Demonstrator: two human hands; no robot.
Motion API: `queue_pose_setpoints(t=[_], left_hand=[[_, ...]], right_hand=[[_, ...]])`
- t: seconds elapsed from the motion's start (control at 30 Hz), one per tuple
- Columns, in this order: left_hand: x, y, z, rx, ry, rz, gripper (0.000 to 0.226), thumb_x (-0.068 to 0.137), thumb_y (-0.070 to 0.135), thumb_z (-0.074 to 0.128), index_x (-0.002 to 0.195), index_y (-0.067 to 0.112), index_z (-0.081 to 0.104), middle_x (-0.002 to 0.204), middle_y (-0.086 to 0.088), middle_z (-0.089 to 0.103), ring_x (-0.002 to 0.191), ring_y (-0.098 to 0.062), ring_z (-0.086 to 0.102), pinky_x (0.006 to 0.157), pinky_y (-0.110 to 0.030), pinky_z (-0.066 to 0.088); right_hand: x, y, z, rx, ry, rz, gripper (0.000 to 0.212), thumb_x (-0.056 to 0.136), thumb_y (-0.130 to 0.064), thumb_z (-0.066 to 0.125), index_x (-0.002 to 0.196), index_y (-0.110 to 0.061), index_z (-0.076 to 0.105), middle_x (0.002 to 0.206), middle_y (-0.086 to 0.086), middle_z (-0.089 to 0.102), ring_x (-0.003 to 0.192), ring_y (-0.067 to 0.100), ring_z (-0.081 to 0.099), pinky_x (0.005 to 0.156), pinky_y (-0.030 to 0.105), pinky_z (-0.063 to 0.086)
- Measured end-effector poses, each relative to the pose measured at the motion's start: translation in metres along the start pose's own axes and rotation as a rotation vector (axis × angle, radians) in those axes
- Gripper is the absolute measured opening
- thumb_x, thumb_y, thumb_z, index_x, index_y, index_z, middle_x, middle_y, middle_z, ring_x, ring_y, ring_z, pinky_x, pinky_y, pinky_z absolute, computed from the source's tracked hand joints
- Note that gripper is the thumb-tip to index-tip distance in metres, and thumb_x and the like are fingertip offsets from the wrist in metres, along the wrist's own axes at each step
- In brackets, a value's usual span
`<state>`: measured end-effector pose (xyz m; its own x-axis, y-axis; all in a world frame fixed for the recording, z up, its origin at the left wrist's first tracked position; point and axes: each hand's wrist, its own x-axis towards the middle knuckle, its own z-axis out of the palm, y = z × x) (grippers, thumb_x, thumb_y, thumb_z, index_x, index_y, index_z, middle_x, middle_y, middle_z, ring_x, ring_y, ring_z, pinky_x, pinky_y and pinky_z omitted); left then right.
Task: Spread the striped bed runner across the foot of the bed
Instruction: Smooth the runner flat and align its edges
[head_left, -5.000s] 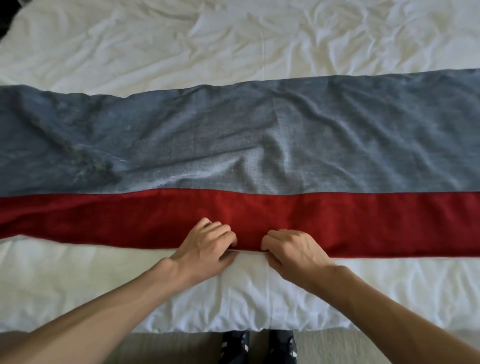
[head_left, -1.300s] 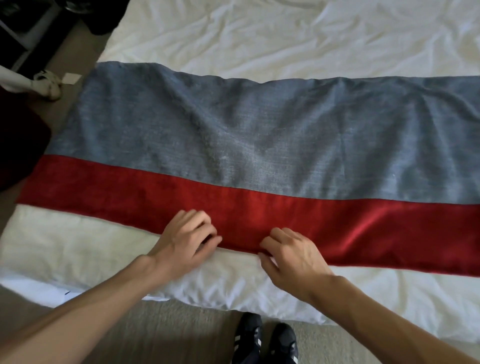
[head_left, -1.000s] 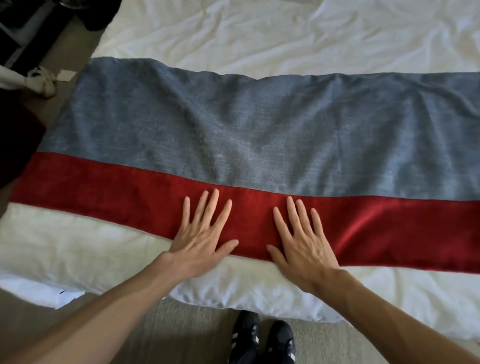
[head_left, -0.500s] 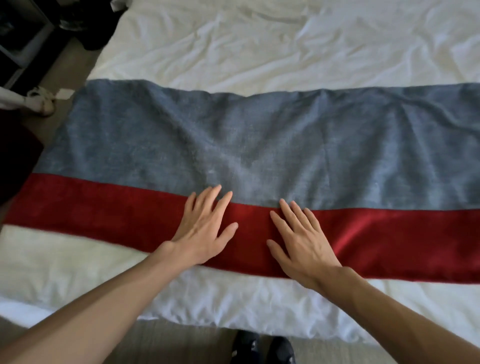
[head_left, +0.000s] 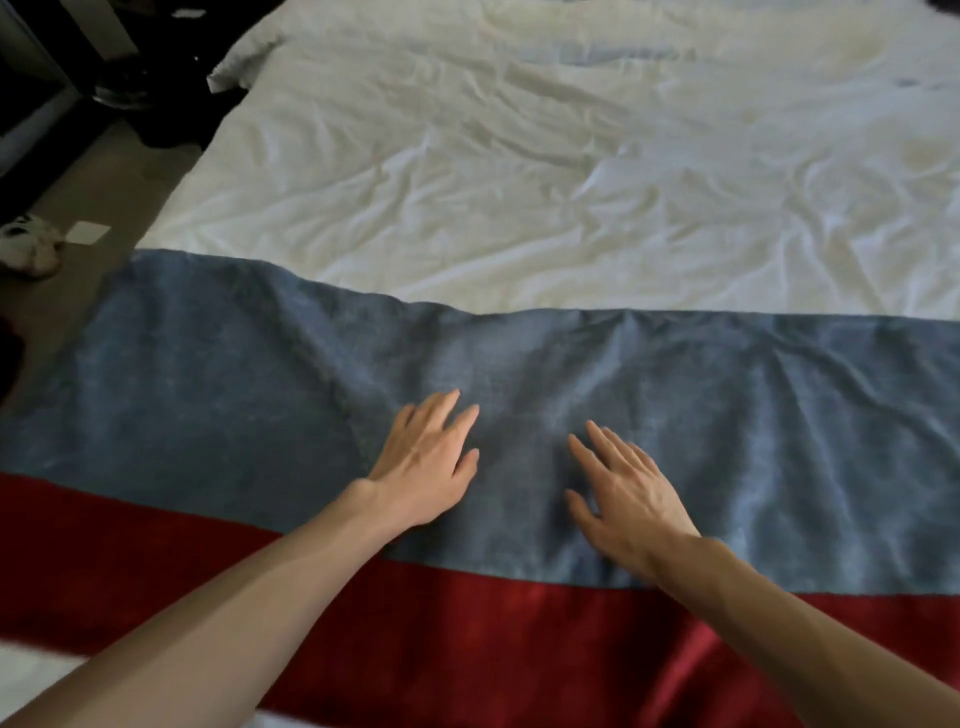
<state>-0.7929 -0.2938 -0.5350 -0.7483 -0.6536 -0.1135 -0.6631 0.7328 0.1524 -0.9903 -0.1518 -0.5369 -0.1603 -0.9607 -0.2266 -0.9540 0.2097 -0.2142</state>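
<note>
The striped bed runner (head_left: 218, 395) lies across the foot of the white bed (head_left: 519, 182), a wide grey-blue band farther from me and a red band nearer. Its left end hangs over the bed's left side. My left hand (head_left: 423, 462) rests flat on the grey-blue band with fingers spread, holding nothing. My right hand (head_left: 623, 493) lies flat beside it on the same band, fingers apart and empty. Soft wrinkles run through the grey-blue fabric around and to the right of my hands.
The white sheet beyond the runner is creased. On the floor at the left lie a white shoe (head_left: 26, 249), a small white card (head_left: 89, 232) and dark objects (head_left: 156, 83) near the bed's upper left corner.
Both hands let go of the runner's near red edge, opened flat, and slid away from me from the red band onto the grey-blue band. The view tilted up toward the bed.
</note>
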Motion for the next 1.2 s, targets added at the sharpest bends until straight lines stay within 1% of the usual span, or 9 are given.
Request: queue_pose_setpoints(t=[0.17, 0.27, 0.37, 0.47, 0.53, 0.6, 0.77, 1.0, 1.2], left_hand=[[0.052, -0.025, -0.004, 0.001, -0.035, 0.014, 0.053, 0.099, 0.027, 0.033, 0.149, 0.017, 0.017, 0.157, -0.011, 0.008, 0.144, -0.025, 0.006, 0.116, -0.043, 0.007], [0.088, -0.040, -0.011, 0.025, -0.067, -0.023, 0.065, 0.092, 0.003, 0.038, 0.150, 0.017, 0.012, 0.158, -0.011, 0.005, 0.144, -0.026, 0.004, 0.117, -0.042, 0.006], [0.120, -0.058, -0.019, 0.076, -0.024, -0.020, 0.072, 0.084, -0.003, 0.043, 0.148, 0.016, 0.019, 0.155, -0.011, 0.015, 0.142, -0.028, 0.013, 0.115, -0.041, 0.013], [0.148, -0.076, -0.024, 0.111, 0.036, 0.021, 0.048, 0.084, -0.001, 0.047, 0.129, 0.016, 0.045, 0.133, -0.005, 0.045, 0.128, -0.027, 0.036, 0.103, -0.039, 0.027], [0.163, -0.088, -0.028, 0.116, 0.034, -0.001, 0.020, 0.091, 0.008, 0.046, 0.108, 0.018, 0.052, 0.112, -0.001, 0.055, 0.114, -0.025, 0.045, 0.094, -0.037, 0.029], [0.174, -0.098, -0.028, 0.136, -0.008, -0.030, 0.017, 0.098, 0.023, 0.043, 0.107, 0.019, 0.056, 0.109, 0.000, 0.058, 0.111, -0.025, 0.047, 0.095, -0.038, 0.028], [0.192, -0.109, -0.027, 0.083, -0.070, -0.024, 0.022, 0.095, 0.039, 0.048, 0.095, 0.021, 0.061, 0.099, 0.002, 0.059, 0.097, -0.021, 0.051, 0.091, -0.037, 0.032], [0.197, -0.124, -0.022, -0.039, 0.104, -0.021, 0.020, 0.099, 0.031, 0.038, 0.084, 0.018, 0.039, 0.059, 0.008, 0.050, 0.052, -0.014, 0.046, 0.076, -0.037, 0.036], [0.199, -0.118, -0.007, 0.066, 0.074, -0.130, 0.013, 0.093, 0.026, 0.050, 0.098, 0.014, 0.046, 0.095, -0.004, 0.049, 0.087, -0.024, 0.048, 0.086, -0.039, 0.033]], right_hand=[[0.049, 0.019, -0.011, -0.048, -0.081, 0.037, 0.066, 0.091, -0.040, 0.042, 0.148, -0.016, 0.021, 0.158, 0.008, 0.014, 0.145, 0.023, 0.012, 0.116, 0.034, 0.011], [0.074, 0.023, -0.019, -0.069, -0.150, 0.059, 0.047, 0.090, -0.035, 0.041, 0.134, -0.018, 0.042, 0.147, 0.004, 0.037, 0.134, 0.024, 0.034, 0.107, 0.033, 0.028], [0.103, 0.025, -0.035, -0.073, -0.151, 0.089, 0.026, 0.092, -0.031, 0.039, 0.107, -0.016, 0.055, 0.115, 0.006, 0.057, 0.107, 0.030, 0.054, 0.088, 0.035, 0.040], [0.141, 0.035, -0.053, 0.001, 0.010, 0.119, 0.023, 0.092, -0.023, 0.042, 0.108, -0.014, 0.057, 0.111, 0.011, 0.058, 0.104, 0.034, 0.055, 0.085, 0.037, 0.041], [0.167, 0.045, -0.060, 0.016, 0.047, 0.112, 0.038, 0.092, -0.017, 0.042, 0.130, -0.015, 0.047, 0.133, 0.012, 0.049, 0.123, 0.031, 0.045, 0.098, 0.039, 0.036], [0.191, 0.055, -0.063, 0.009, -0.009, 0.113, 0.048, 0.095, -0.016, 0.039, 0.142, -0.016, 0.033, 0.147, 0.012, 0.035, 0.137, 0.028, 0.030, 0.108, 0.041, 0.026], [0.228, 0.085, -0.061, -0.060, -0.008, 0.133, 0.020, 0.093, -0.019, 0.047, 0.109, -0.019, 0.059, 0.107, 0.010, 0.060, 0.099, 0.032, 0.055, 0.088, 0.040, 0.037], [0.241, 0.097, -0.058, -0.007, 0.076, 0.147, 0.003, 0.090, -0.014, 0.052, 0.090, -0.016, 0.053, 0.089, 0.006, 0.058, 0.079, 0.029, 0.054, 0.074, 0.037, 0.031], [0.234, 0.083, -0.044, -0.147, 0.149, 0.243, 0.012, 0.087, -0.009, 0.050, 0.099, -0.009, 0.047, 0.098, 0.012, 0.052, 0.087, 0.030, 0.049, 0.083, 0.040, 0.035]])
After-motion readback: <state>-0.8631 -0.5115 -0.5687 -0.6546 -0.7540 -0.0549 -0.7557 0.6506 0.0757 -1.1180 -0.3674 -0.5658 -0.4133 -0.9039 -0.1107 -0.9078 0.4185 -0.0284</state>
